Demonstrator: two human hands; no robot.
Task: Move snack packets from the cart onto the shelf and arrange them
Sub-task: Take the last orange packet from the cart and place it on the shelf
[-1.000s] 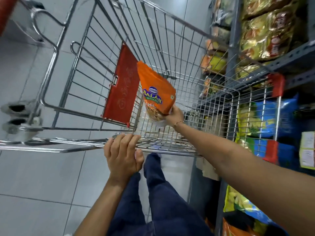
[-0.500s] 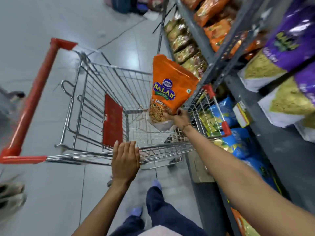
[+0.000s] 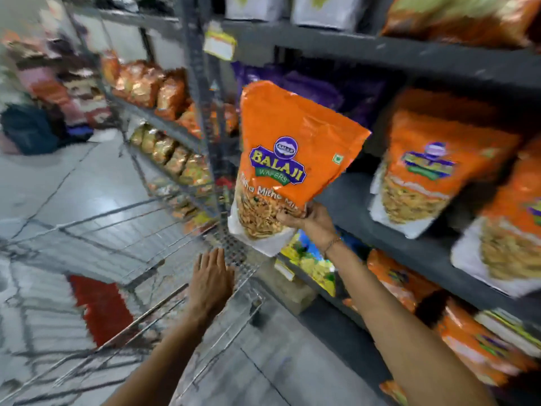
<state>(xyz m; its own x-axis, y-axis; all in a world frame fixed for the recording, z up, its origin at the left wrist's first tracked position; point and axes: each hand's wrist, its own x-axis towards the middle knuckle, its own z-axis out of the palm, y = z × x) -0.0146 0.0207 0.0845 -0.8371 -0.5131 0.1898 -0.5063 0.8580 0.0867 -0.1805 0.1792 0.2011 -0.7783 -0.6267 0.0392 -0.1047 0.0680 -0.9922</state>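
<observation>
My right hand (image 3: 311, 222) grips the bottom corner of an orange Balaji snack packet (image 3: 288, 159) and holds it upright in front of the dark grey shelf (image 3: 389, 230). Two matching orange packets (image 3: 439, 171) stand on that shelf just to the right. My left hand (image 3: 212, 281) hovers flat with fingers together and extended over the rim of the wire cart (image 3: 131, 247), holding nothing. The cart looks blurred, with its red panel (image 3: 102, 306) at lower left.
Purple packets (image 3: 307, 89) sit behind the held one. Shelves above and below carry more orange and yellow packets (image 3: 483, 344). A further rack (image 3: 164, 118) of packets runs off to the left. Grey tiled floor (image 3: 58, 177) lies beyond the cart.
My right hand has lifted the orange packet out of the cart and up to shelf height. The view has swung up toward the shelf. My left hand has come off the cart rim.
</observation>
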